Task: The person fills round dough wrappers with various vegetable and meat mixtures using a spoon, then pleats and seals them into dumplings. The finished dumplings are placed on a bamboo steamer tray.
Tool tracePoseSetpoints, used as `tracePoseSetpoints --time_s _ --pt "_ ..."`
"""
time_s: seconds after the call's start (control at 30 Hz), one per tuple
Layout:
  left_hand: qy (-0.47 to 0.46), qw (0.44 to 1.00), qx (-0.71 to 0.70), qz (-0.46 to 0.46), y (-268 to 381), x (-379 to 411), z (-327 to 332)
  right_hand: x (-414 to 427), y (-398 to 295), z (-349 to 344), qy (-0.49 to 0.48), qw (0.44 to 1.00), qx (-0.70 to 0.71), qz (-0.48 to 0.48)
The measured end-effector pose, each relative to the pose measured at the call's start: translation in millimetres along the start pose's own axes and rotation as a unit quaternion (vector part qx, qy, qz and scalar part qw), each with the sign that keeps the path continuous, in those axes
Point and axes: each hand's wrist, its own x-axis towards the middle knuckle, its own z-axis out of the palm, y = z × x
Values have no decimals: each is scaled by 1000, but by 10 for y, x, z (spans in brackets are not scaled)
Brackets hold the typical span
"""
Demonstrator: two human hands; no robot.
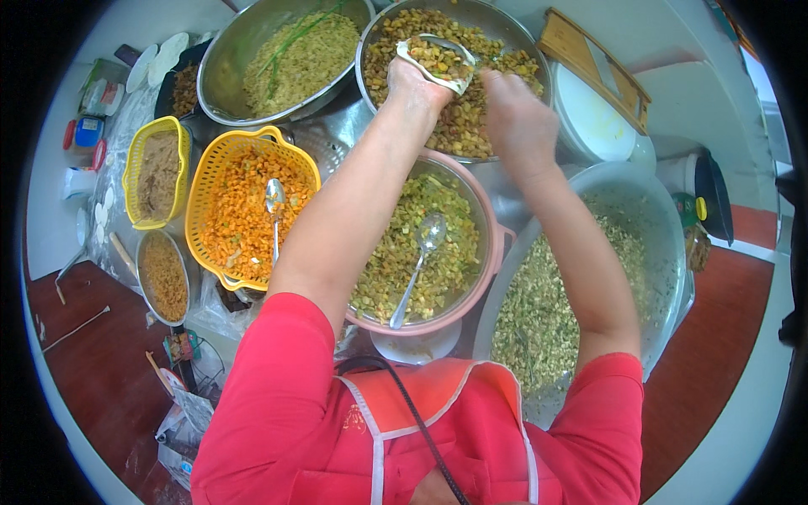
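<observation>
My left hand [413, 82] cups a round dough wrapper [459, 86] heaped with diced filling [435, 58]. A curved metal edge [445, 43], perhaps a spoon, shows at the top of that filling. Just to the right is my right hand [521, 123], blurred, with its fingers bent; I cannot tell whether it grips anything. Both hands are over a large metal bowl [548, 76] of browned diced filling [413, 25]. Closer to me, a pink-rimmed bowl [494, 252] contains green chopped filling [451, 196] with a metal spoon [416, 271] lying on it.
A yellow basket [202, 243] of orange diced filling with a spoon [275, 208] stands left, near a smaller yellow basket [130, 183]. A steel bowl [214, 82] is at the back. A large basin [669, 252] stands right, below a wooden slicer [590, 63].
</observation>
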Motion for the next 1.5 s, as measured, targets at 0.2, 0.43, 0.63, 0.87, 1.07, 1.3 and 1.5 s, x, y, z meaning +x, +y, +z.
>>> tracePoseSetpoints --time_s 0.2,0.43,0.63,0.87,1.07,1.3,1.5 --pt "-8 1000 27 2 67 -58 8 120 282 -306 -216 579 667 416" --pt "-40 998 57 -10 58 -158 33 -54 216 -183 -262 549 643 465" --pt "-46 997 64 -24 151 -200 -16 6 292 -282 -252 569 648 440" --pt "-25 964 240 114 391 9 -90 -71 420 -170 -293 685 494 449" --pt "21 995 90 41 378 -405 102 -108 292 -40 -166 933 243 207" --pt "19 998 42 30 322 -1081 -60 -214 -591 -344 -126 525 737 406" --pt "28 999 -3 26 278 -1632 -198 -534 -960 -569 -127 531 691 474"
